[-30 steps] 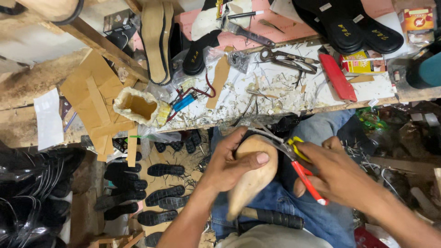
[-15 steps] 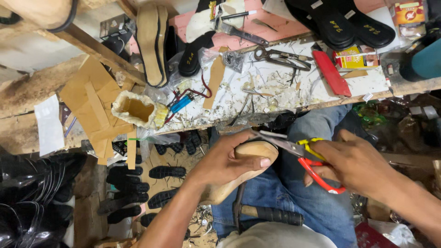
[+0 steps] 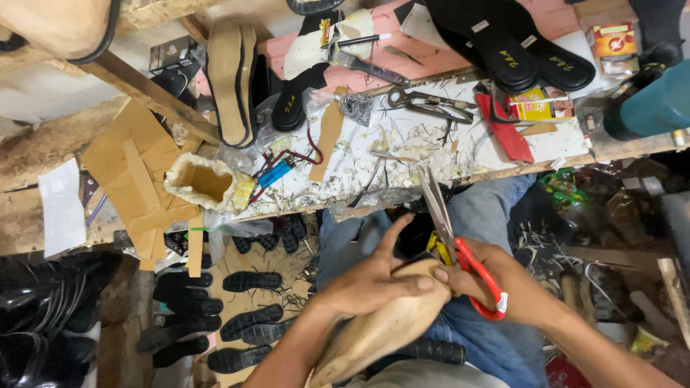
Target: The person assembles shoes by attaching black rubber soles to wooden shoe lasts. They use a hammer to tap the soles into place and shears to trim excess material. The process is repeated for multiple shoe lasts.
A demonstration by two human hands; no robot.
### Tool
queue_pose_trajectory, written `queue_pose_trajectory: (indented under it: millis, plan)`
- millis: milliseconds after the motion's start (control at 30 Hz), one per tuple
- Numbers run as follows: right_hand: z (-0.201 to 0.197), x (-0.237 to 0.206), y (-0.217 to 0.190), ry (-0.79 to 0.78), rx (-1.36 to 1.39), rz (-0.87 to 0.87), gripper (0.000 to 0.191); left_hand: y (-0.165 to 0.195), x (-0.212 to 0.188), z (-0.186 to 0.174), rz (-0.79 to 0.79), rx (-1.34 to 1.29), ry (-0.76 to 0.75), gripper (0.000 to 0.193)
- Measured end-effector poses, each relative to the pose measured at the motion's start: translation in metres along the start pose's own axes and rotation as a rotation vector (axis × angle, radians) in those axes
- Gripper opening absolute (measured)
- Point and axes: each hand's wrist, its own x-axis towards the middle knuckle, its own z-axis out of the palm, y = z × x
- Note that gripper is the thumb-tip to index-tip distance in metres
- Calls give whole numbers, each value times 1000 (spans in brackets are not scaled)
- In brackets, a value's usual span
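Over the lap, left hand (image 3: 370,287) grips a smooth wooden shoe last (image 3: 384,330); right hand (image 3: 514,287) holds red-handled steel scissors (image 3: 460,244).

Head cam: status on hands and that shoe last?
Left hand grips wooden shoe last over lap. Right hand holds red-handled scissors, blades pointing up toward workbench. Nothing between them.
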Motion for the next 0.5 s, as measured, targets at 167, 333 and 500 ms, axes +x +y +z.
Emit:
queue_pose_trajectory:
  millis: [167, 333, 500]
  plan:
    - [7, 0, 9, 202, 368, 40, 30, -20, -3, -12, 144, -644, -55, 88]
    - [24, 5, 13, 237, 707, -48, 29, -37, -14, 1, 451, -686, 49, 75]
    - [40, 13, 2, 301, 306, -195, 37, -28, 2, 23, 505, -749, 346, 57]
